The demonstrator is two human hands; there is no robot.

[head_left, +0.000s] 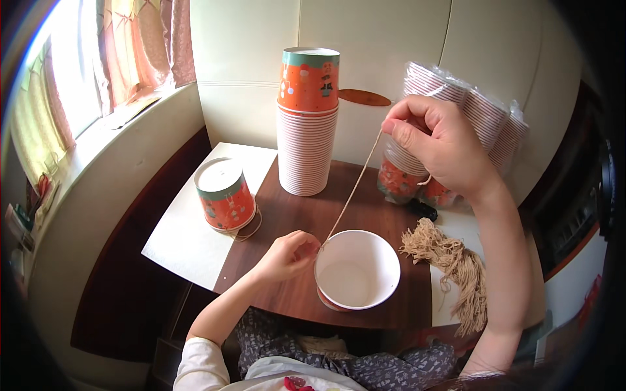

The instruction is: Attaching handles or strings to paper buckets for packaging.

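Observation:
A length of tan twine [355,186] runs taut and slanting from the left rim of an open paper bucket [358,268] up to my right hand [433,133]. That hand is raised above the table, thumb and forefinger pinched on the twine. My left hand [291,256] is at the bucket's left rim, its fingers closed around the spot where the twine meets the rim; the fingertips are partly hidden. The bucket stands upright with its white inside showing. To its right lies a thick bundle of cut tan twine [456,270].
An upside-down orange bucket [225,199] with a twine loop stands at left. Behind is a tall stack of nested paper buckets [306,143]. Plastic-wrapped bucket stacks [486,117] and a small black object [422,209] are at back right. The table [254,280] is brown and white.

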